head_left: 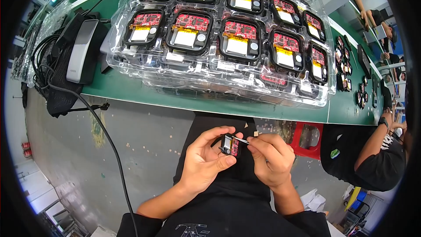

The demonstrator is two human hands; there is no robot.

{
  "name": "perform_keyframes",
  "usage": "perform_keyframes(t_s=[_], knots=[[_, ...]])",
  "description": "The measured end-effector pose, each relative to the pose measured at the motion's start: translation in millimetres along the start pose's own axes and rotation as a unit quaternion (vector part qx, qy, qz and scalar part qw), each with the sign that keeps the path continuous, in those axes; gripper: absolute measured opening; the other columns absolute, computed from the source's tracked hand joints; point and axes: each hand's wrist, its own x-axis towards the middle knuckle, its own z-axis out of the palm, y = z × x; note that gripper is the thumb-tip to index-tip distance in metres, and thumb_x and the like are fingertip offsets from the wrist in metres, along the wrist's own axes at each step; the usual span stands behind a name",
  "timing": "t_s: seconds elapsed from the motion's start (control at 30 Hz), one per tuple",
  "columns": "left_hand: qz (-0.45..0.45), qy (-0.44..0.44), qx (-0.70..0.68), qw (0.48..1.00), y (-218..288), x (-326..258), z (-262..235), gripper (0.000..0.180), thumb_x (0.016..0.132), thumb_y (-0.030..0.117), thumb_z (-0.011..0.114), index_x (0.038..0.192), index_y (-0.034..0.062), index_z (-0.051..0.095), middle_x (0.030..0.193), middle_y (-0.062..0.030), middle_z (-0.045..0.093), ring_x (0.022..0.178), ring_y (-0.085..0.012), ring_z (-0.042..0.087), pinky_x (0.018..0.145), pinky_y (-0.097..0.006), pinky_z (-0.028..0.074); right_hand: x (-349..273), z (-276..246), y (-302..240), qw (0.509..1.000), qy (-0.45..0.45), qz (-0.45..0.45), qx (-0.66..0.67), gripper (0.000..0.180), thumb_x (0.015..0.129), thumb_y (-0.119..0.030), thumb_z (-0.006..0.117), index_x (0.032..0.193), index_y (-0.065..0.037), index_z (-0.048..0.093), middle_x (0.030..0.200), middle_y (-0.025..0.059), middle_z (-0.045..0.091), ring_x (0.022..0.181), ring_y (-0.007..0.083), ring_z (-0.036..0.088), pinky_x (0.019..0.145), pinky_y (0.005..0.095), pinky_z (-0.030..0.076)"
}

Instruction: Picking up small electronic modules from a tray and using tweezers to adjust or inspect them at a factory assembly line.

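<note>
Small black module with red circuit board (pixel 230 145), held over the lap below the green worktop (pixel 206 98). Left hand (pixel 206 160) fingers closed around it; right hand (pixel 272 158) fingers pinching thin tweezers (pixel 240 139) against it. Beyond, clear trays (pixel 210 68) of matching modules.

Green counter (pixel 210 102) spans the upper field. On it lie clear plastic blister trays (pixel 219 68), stacked, each pocket holding a black housing with a red circuit board (pixel 239 29) and a pale rectangular cell. At the left end, a grey-and-black device (pixel 82 49) rests on a dark mesh item, beside coiled black cables (pixel 41 63); one cable (pixel 112 147) hangs to the speckled grey floor (pixel 131 149). Small dark parts (pixel 344 68), possibly further housings, line the right end of the counter. A red stool (pixel 309 138) stands below. A co-worker in a black sleeve (pixel 372 162) sits at right.
</note>
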Motion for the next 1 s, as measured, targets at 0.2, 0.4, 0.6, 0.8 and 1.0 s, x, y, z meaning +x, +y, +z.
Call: perform_keyframes(t_s=[0.2, 0.4, 0.6, 0.8, 1.0], knots=[[0.012, -0.006, 0.026, 1.000, -3.7, -3.0, -2.8, 0.058, 0.086, -0.007, 0.077, 0.138, -0.0031, 0.052, 0.142, -0.0173, 0.052, 0.134, -0.0308, 0.054, 0.104, -0.036, 0.053, -2.0, 4.4, -0.5, 1.000, 0.007, 0.011, 0.014, 0.025, 0.072, 0.002, 0.082, 0.095, -0.004, 0.075, 0.084, 0.0070, 0.067, 0.062, 0.0215, 0.065, 0.052, 0.0325, 0.051], [0.008, 0.027, -0.005, 1.000, -4.7, -2.8, 6.0, 0.058, 0.085, -0.009, 0.076, 0.138, -0.0035, 0.053, 0.142, -0.0174, 0.051, 0.134, -0.0319, 0.054, 0.106, -0.038, 0.053, -10.0, 12.1, -0.5, 0.999, 0.029, -0.001, -0.026, 0.027, 0.071, 0.001, 0.083, 0.096, -0.005, 0.075, 0.083, 0.0065, 0.067, 0.060, 0.0205, 0.064, 0.051, 0.0322, 0.051], [0.043, -0.011, 0.041, 0.998, 4.9, 0.9, 7.3, 0.060, 0.080, -0.014, 0.078, 0.135, -0.0021, 0.058, 0.142, -0.0194, 0.051, 0.134, -0.0344, 0.054, 0.107, -0.044, 0.052, 1.3, -9.1, -0.6, 1.000, 0.006, -0.027, 0.002, 0.024, 0.072, 0.003, 0.081, 0.094, -0.003, 0.074, 0.084, 0.0069, 0.068, 0.060, 0.0215, 0.064, 0.054, 0.0323, 0.052], [0.226, -0.139, 0.167, 0.950, 57.1, 5.0, 25.7, 0.062, 0.070, -0.010, 0.088, 0.125, -0.0002, 0.060, 0.130, -0.0237, 0.057, 0.121, -0.0393, 0.063, 0.105, -0.051, 0.054, 18.1, -52.4, 41.3, 0.969, 0.238, 0.006, -0.070, 0.025, 0.084, 0.010, 0.064, 0.107, 0.004, 0.063, 0.103, 0.0152, 0.061, 0.074, 0.0164, 0.054, 0.058, 0.0283, 0.041], [0.430, -0.100, 0.457, 0.772, 113.8, 41.6, 72.1, 0.057, 0.068, -0.004, 0.090, 0.109, 0.0045, 0.051, 0.131, -0.0222, 0.047, 0.113, -0.0399, 0.067, 0.095, -0.048, 0.058, 67.0, -81.2, 98.9, 0.923, 0.189, 0.185, -0.279, 0.044, 0.092, -0.014, 0.069, 0.134, -0.005, 0.060, 0.119, 0.0175, 0.053, 0.084, 0.0327, 0.062, 0.069, 0.0408, 0.050]])
